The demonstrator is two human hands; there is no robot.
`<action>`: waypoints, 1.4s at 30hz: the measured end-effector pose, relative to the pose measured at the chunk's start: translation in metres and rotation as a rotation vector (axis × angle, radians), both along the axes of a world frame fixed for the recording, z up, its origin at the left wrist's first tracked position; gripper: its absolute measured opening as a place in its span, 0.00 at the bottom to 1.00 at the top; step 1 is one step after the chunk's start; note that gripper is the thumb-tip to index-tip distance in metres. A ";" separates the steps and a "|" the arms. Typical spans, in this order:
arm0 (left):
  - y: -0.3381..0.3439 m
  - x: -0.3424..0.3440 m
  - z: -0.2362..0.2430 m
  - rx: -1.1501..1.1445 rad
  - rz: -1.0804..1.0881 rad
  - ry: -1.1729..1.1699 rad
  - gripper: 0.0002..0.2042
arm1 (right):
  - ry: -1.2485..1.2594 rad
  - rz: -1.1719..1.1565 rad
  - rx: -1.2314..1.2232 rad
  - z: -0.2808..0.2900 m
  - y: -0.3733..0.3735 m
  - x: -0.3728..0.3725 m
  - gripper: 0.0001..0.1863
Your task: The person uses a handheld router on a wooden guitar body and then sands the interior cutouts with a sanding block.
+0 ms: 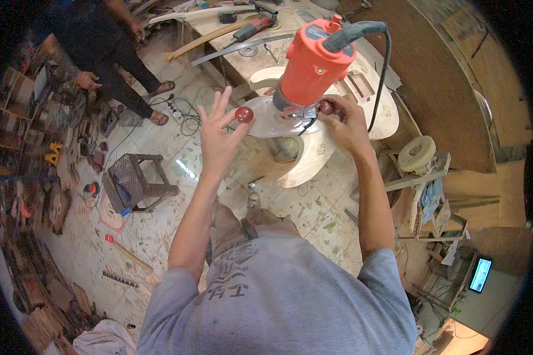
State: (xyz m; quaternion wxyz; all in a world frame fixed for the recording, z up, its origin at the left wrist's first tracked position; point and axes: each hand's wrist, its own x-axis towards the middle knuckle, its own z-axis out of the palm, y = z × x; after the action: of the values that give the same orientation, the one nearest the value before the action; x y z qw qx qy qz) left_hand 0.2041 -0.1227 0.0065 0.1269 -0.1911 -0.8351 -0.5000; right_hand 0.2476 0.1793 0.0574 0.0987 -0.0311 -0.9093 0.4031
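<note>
Left hand (218, 130), three fingers fanned, thumb and forefinger pinching a glossy red knob (244, 115); right hand (349, 123) curled round the darker knob (327, 107) opposite! Between them, the red router (315, 65), over a pale, curved wooden piece (386, 113). Beyond, an angle grinder (253, 27) on the bench (202, 31).

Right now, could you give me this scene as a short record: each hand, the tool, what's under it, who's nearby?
Left hand: thumb and index finger on round red knob, other fingers spread
Right hand: holds darker red knob
Tool: red router, black cable at top
Under tool: pale wooden board with curved edges
Nearby: standing person, upper left
</note>
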 end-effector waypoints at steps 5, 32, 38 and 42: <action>0.008 -0.014 0.005 0.000 -0.003 0.002 0.12 | 0.068 -0.025 0.076 -0.006 0.002 0.000 0.23; 0.013 -0.051 -0.004 -0.044 -0.099 0.045 0.13 | 0.088 -0.101 0.089 -0.002 0.001 0.005 0.20; 0.018 -0.055 -0.003 0.002 -0.117 0.007 0.14 | 0.102 -0.123 0.071 -0.006 0.003 0.004 0.19; 0.021 -0.060 -0.006 0.006 -0.114 0.020 0.14 | 0.166 -0.128 0.105 -0.010 0.006 0.001 0.20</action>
State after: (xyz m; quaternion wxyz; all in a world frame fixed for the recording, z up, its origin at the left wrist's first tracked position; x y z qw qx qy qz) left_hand 0.1444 -0.1012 0.0001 0.1072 -0.2431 -0.8200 -0.5070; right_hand 0.2490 0.1858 0.0470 0.2005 -0.0503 -0.9141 0.3488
